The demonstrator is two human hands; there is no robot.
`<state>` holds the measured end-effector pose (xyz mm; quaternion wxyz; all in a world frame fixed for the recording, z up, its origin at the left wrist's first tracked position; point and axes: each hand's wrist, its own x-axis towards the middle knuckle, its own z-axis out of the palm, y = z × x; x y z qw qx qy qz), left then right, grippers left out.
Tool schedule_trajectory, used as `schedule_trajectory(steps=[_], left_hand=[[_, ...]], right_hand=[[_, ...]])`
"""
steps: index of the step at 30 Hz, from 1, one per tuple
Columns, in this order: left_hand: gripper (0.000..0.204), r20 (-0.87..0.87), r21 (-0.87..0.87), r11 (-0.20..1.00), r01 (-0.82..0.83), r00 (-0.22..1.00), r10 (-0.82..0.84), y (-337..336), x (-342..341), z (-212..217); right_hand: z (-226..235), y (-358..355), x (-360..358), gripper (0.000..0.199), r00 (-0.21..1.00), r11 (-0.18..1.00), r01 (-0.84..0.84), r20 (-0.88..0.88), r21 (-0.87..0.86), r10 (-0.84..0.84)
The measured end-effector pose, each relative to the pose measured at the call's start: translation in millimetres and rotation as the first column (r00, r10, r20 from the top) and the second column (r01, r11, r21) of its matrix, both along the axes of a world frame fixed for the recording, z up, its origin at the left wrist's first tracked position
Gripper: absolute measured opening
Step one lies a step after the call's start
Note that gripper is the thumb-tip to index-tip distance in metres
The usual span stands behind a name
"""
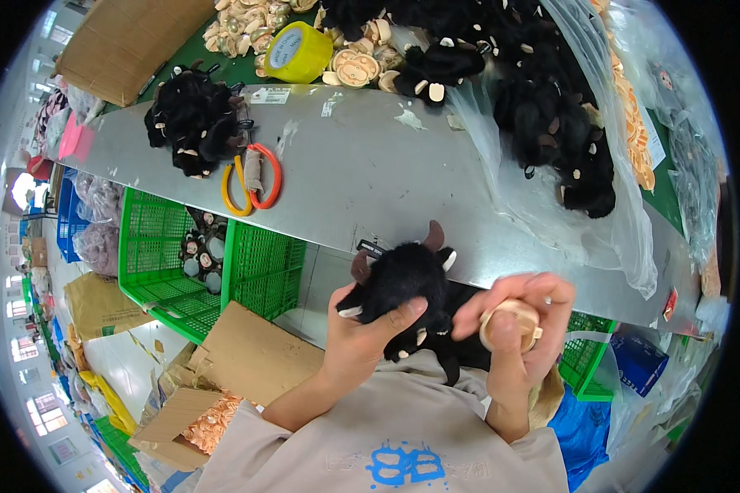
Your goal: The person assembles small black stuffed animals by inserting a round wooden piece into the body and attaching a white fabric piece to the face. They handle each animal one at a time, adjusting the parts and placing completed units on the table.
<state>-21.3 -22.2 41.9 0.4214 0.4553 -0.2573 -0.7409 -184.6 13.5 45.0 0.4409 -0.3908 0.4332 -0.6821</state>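
My left hand (355,343) is closed around a small black plush bull (404,283) with brown horns and pale ear linings, its thumb pressed across the front of the toy. A black tag loop stands up by one horn. Just right of the plush, my right hand (543,316) pinches a round beige moulded piece (521,310) with a small tab at its rim. The thumb covers part of this piece, and the fingertips come close to the bull's side. Below the bull's head, its dark body and a leg hang over my shirt.
A grey metal table (349,164) crosses in front of me. On it lie orange-and-yellow-handled scissors (253,179), a pile of black plush toys (191,119), yellow tape (300,53), beige moulded faces (355,69) and a plastic bag (501,164) of black plush. Green crates (259,267) stand at left.
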Motion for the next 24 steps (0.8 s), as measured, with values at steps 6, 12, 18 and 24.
schedule_trajectory(steps=[6,12,18,24], left_hand=[[0.022,-0.119,0.031,1.0,0.003,0.993,0.001,4,-3,-4],[0.025,-0.116,0.075,0.997,0.008,0.993,0.001,4,-4,-2],[0.033,-0.094,0.103,0.995,-0.012,0.995,0.022,4,-1,-4],[0.032,-0.098,0.125,0.991,-0.044,0.994,0.057,6,0,-10]], right_hand=[[-6,4,1,0.031,0.981,0.978,-0.173,-0.071,0.114,0.181],[-7,6,7,0.035,0.996,0.981,-0.084,0.041,0.173,0.078],[-12,11,-6,0.034,0.935,0.988,0.033,-0.353,0.153,0.024],[-5,13,0,0.036,0.985,0.965,0.079,-0.166,0.252,-0.038]])
